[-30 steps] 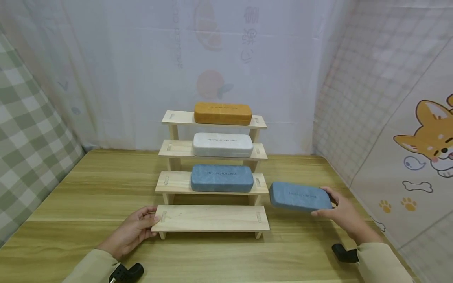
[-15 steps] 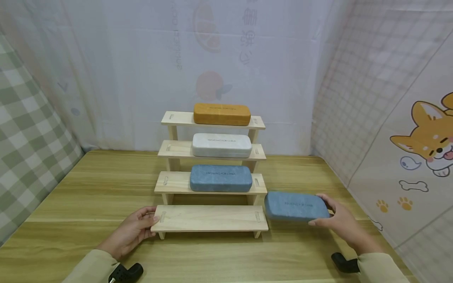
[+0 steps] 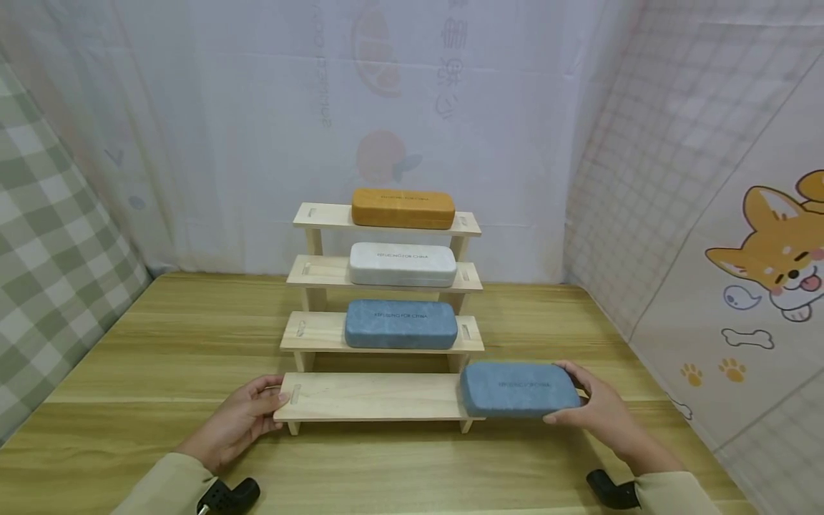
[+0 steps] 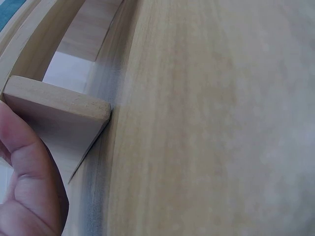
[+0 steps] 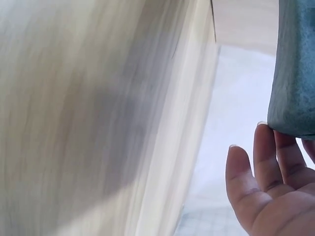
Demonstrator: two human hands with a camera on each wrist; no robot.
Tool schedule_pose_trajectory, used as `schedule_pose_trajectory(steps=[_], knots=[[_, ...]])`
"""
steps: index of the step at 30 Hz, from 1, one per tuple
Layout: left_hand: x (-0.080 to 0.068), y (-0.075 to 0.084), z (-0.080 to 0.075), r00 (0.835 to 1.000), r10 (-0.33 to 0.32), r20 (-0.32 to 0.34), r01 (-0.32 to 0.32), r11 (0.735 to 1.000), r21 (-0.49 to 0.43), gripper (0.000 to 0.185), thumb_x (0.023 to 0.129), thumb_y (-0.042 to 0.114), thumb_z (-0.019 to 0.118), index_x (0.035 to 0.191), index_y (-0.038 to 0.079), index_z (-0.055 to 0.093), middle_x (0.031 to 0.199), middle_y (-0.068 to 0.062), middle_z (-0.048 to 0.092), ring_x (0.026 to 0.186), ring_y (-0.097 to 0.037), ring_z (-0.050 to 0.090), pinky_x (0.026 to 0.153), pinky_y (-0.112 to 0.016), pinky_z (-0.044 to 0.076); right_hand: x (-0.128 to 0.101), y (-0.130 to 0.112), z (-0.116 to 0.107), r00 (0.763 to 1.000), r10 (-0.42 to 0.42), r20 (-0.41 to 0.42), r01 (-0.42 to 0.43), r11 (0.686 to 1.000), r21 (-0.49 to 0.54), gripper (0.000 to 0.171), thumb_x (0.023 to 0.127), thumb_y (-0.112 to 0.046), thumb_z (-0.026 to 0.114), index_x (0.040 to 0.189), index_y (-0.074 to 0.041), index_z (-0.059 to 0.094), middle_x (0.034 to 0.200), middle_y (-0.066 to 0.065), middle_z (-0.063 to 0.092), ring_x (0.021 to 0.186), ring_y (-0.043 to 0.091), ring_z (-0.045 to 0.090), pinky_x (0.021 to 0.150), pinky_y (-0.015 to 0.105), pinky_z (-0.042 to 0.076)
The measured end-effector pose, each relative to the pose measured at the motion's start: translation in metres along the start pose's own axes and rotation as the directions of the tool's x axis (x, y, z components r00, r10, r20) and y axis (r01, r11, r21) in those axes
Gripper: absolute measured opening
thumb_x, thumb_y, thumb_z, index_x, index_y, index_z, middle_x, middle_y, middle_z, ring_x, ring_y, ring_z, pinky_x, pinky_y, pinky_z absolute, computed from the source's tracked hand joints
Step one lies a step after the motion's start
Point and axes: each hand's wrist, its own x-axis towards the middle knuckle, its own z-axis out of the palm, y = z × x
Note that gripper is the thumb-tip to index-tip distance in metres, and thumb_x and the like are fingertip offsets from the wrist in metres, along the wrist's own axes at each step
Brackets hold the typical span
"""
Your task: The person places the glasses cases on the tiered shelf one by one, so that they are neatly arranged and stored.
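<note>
Wooden table (image 3: 161,343): right hand (image 3: 595,415) gripping blue case (image 3: 518,388), now overlapping bottom shelf (image 3: 373,395); left hand (image 3: 241,422) still holding shelf end.

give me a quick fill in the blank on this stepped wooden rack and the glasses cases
1. The case on the top step of the wooden rack is ____ in colour.
2. The right hand holds a ____ case at the right end of the lowest step.
3. The left hand holds the ____ step's left end.
4. The white case sits directly ____ the orange case.

Missing words: orange; blue; lowest; below
</note>
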Motion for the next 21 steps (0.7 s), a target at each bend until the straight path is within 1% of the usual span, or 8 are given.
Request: schedule_pose_trajectory(steps=[4, 9, 18, 21], knots=[[0.000, 0.000, 0.000, 1.000, -0.004, -0.004, 0.004, 1.000, 0.005, 0.066, 0.100, 0.015, 0.052, 0.145, -0.013, 0.013, 0.108, -0.002, 0.055, 0.086, -0.012, 0.057, 0.071, -0.027, 0.050, 0.001, -0.007, 0.008, 1.000, -0.004, 0.000, 0.004, 0.999, 0.044, 0.097, 0.075, -0.016, 0.083, 0.150, -0.001, 0.024, 0.150, 0.029, 0.027, 0.124, 0.046, 0.044, 0.083, 0.034, 0.053], [0.000, 0.000, 0.000, 1.000, -0.008, -0.009, 0.008, 1.000, 0.009, 0.066, 0.101, 0.015, 0.052, 0.145, -0.013, 0.012, 0.109, -0.003, 0.054, 0.087, -0.013, 0.057, 0.072, -0.027, 0.050, 0.001, -0.019, 0.021, 1.000, -0.018, -0.004, 0.019, 0.996, 0.092, 0.095, 0.073, -0.011, 0.085, 0.148, 0.000, 0.027, 0.146, 0.028, 0.033, 0.117, 0.040, 0.051, 0.080, 0.033, 0.054], [0.000, 0.000, -0.001, 1.000, 0.004, 0.000, -0.004, 1.000, -0.003, 0.065, 0.100, 0.014, 0.051, 0.144, -0.014, 0.012, 0.107, -0.002, 0.055, 0.085, -0.012, 0.057, 0.071, -0.026, 0.050, 0.006, -0.038, 0.045, 0.999, -0.043, -0.024, 0.045, 0.991, 0.127, 0.092, 0.069, -0.010, 0.087, 0.144, -0.001, 0.036, 0.141, 0.025, 0.040, 0.111, 0.034, 0.055, 0.079, 0.033, 0.054], [0.000, 0.000, 0.000, 1.000, 0.007, 0.003, -0.007, 1.000, -0.007, 0.065, 0.100, 0.013, 0.052, 0.144, -0.014, 0.012, 0.105, -0.002, 0.055, 0.084, -0.011, 0.058, 0.070, -0.025, 0.050, 0.008, -0.041, 0.052, 0.999, -0.032, -0.025, 0.035, 0.989, 0.143, 0.092, 0.068, -0.011, 0.088, 0.144, -0.002, 0.037, 0.141, 0.023, 0.042, 0.110, 0.033, 0.056, 0.078, 0.033, 0.054]])
